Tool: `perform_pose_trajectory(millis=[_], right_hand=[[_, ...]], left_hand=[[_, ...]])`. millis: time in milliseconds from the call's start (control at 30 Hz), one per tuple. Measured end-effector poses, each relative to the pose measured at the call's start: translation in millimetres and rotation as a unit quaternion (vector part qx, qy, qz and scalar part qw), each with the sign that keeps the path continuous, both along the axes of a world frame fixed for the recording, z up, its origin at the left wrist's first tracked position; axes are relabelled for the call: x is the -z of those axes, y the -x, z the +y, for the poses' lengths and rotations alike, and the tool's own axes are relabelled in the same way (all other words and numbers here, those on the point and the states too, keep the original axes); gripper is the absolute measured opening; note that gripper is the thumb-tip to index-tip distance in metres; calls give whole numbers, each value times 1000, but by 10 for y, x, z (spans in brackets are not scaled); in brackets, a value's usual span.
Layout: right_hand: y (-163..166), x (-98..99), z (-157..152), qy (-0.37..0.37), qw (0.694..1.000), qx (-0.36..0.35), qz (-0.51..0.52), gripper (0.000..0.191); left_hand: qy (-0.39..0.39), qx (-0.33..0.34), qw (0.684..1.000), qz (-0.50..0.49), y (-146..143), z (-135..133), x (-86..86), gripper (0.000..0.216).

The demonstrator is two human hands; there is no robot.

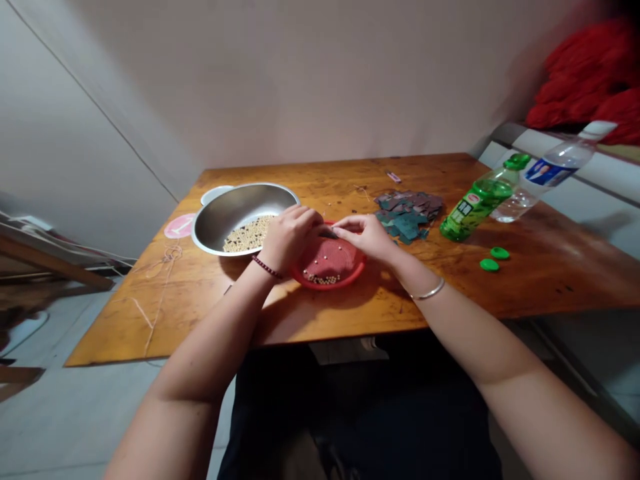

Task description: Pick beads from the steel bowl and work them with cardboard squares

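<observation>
Over the far side of a round red mesh basket [356,273], my two hands meet. My left hand [294,233] is closed, its fingers curled together above the basket's left rim. Thumb and fingers of my right hand [369,237] are pinched close to the left fingertips. A small dark piece shows between the hands; I cannot make out what it is. Several small pale beads [323,280] lie along the near edge of the basket, and a few are scattered on its mesh. Left of my left hand stands a steel bowl [220,217] with many pale and dark beads [250,233] in it.
Right of the basket lies a pile of dark green and brown scraps [407,213]. Farther right stand a green drink bottle [477,203] and a clear bottle [550,173], with two green caps [490,265] nearby. A pink disc [179,227] and loose string [160,293] lie at left.
</observation>
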State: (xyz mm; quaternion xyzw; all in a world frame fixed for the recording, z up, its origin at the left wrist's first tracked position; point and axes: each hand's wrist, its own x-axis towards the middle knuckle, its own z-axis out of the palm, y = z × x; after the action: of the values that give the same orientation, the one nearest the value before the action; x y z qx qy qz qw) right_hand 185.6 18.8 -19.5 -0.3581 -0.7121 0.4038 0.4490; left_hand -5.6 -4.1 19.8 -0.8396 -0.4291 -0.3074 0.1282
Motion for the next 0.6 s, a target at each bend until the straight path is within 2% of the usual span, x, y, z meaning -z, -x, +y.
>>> perform_pose_trajectory(millis=[100, 300, 433, 600], right_hand=[[-9, -34, -13, 17, 999, -26, 21, 23], [-3, -31, 18, 54, 997, -32, 48, 28], [13, 21, 54, 52, 997, -21, 58, 27], [52, 79, 68, 41, 997, 7, 63, 25]], left_hand=[[9, -8, 1000, 5, -33, -7, 6, 25], [0, 7, 1000, 11, -82, -22, 15, 26], [1, 21, 1000, 3, -81, -1, 56, 25], [11, 3, 999, -35, -100, 19, 124, 22]])
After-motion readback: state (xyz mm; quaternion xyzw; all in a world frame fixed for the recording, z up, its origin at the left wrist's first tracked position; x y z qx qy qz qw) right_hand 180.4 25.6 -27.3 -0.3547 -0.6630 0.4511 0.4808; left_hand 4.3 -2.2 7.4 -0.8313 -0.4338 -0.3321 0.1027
